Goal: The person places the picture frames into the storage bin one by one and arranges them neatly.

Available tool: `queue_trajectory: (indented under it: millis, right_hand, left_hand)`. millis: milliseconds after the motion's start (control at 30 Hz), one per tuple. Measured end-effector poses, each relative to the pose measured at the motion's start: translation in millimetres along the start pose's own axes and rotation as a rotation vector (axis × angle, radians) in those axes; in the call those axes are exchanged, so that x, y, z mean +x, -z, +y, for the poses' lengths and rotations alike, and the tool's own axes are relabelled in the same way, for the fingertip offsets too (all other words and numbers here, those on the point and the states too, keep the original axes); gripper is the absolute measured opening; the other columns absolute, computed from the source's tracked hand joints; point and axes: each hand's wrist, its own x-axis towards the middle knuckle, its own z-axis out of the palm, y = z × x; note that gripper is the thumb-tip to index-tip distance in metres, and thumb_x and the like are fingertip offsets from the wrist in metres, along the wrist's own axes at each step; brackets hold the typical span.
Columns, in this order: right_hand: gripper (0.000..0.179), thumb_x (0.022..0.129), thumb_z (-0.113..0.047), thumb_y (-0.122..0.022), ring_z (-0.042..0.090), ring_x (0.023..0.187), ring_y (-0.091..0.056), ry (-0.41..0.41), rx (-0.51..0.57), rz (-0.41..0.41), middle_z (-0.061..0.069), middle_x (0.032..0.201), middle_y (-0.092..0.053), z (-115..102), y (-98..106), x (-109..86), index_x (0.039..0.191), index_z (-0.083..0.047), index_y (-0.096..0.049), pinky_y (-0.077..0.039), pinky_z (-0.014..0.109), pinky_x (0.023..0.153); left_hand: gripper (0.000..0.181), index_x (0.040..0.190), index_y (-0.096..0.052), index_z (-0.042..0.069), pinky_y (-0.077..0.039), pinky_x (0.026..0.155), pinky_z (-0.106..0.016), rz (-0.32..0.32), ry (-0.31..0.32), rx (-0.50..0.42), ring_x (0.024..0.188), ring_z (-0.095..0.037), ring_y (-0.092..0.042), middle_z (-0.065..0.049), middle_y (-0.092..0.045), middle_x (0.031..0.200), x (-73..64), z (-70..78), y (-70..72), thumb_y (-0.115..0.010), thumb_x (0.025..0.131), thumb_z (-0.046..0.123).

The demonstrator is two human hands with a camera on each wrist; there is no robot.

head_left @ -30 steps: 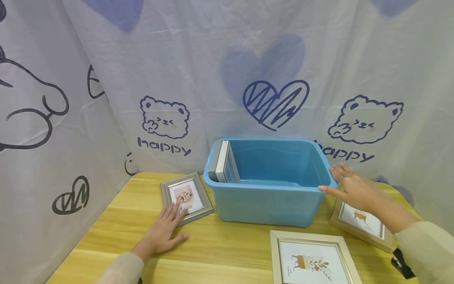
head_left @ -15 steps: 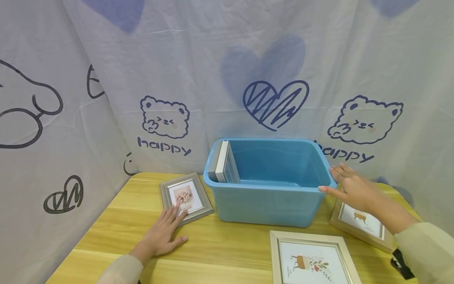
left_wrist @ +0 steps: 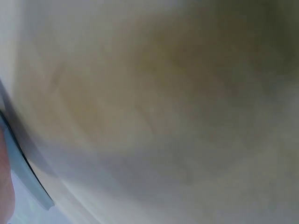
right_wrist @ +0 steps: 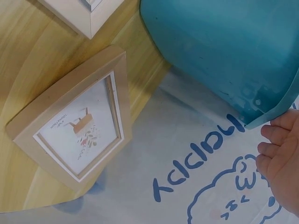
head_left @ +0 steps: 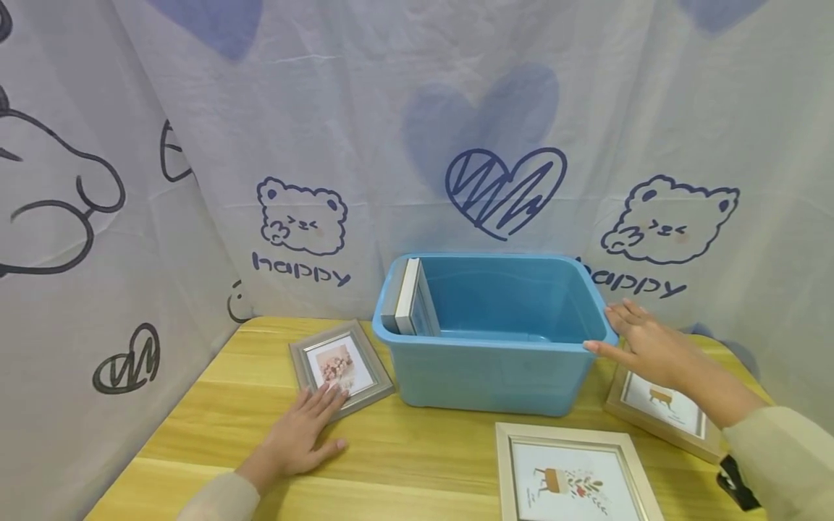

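Note:
My left hand (head_left: 296, 438) lies flat, fingertips on the lower edge of a grey picture frame (head_left: 302, 362) with a pink flower print. The left wrist view is mostly blurred tabletop, with a sliver of that hand (left_wrist: 4, 182) at the frame's edge. My right hand (head_left: 651, 344) rests at the right end of a blue plastic bin (head_left: 489, 376), thumb along the front corner of the rim and fingers at the side. In the right wrist view its fingertips (right_wrist: 268, 149) touch the rim from outside. Inside the bin, picture frames (head_left: 410, 300) stand upright against the left wall.
A large cream picture frame (head_left: 508, 470) lies flat in front of the bin. Under my right forearm is a tan picture frame (head_left: 693, 416), partly covered in the head view. Behind the wooden table (head_left: 215, 434) hangs a white printed curtain (head_left: 391, 145).
The grey picture frame has turned slightly and slid a little toward me under my left hand, whose fingers sit lower on it. My right hand and the bin stay put.

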Motion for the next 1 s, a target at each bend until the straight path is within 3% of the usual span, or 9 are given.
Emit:
queue_trajectory:
  millis: [100, 367, 700, 1000]
  right_hand:
    - [0.084, 0.091, -0.057, -0.043, 0.055, 0.13, -0.025, -0.003, -0.006, 0.004, 0.037, 0.141, -0.028, -0.3, -0.6, 0.2, 0.135, 0.014, -0.034, -0.026, 0.069, 0.099]
    - [0.084, 0.091, -0.056, -0.044, 0.055, 0.129, -0.026, -0.005, -0.016, 0.018, 0.037, 0.14, -0.029, -0.4, -1.2, -0.5, 0.135, 0.014, -0.035, -0.028, 0.069, 0.098]
    - [0.084, 0.091, -0.056, -0.043, 0.056, 0.129, -0.026, -0.003, -0.006, 0.006, 0.038, 0.141, -0.027, 0.8, -2.0, -0.7, 0.135, 0.015, -0.033, -0.028, 0.07, 0.097]
    - [0.084, 0.091, -0.056, -0.043, 0.055, 0.129, -0.025, -0.004, -0.003, 0.006, 0.037, 0.141, -0.027, 0.4, -2.7, -0.3, 0.136, 0.014, -0.033, -0.027, 0.07, 0.097]
  left_hand:
    - [0.076, 0.142, -0.036, 0.006, -0.027, 0.109, -0.049, 0.008, -0.02, -0.008, 0.134, -0.032, -0.038, -0.013, -0.041, 0.145, -2.4, 2.9, 0.8, -0.05, 0.086, 0.055]
    - [0.078, 0.141, -0.036, 0.003, -0.005, 0.119, -0.034, 0.104, -0.132, 0.045, 0.132, -0.031, -0.041, -0.013, -0.039, 0.146, -6.7, 1.8, -4.1, -0.046, 0.087, 0.059]
    - [0.079, 0.14, -0.037, 0.001, -0.012, 0.118, -0.036, 0.138, -0.199, 0.085, 0.129, -0.033, -0.043, -0.013, -0.04, 0.145, -8.9, 6.3, -1.7, -0.041, 0.088, 0.061]
    - [0.081, 0.141, -0.034, -0.001, -0.004, 0.119, -0.031, 0.133, -0.212, 0.046, 0.13, -0.033, -0.042, -0.016, -0.039, 0.145, -13.3, 13.2, -0.6, -0.039, 0.089, 0.061]
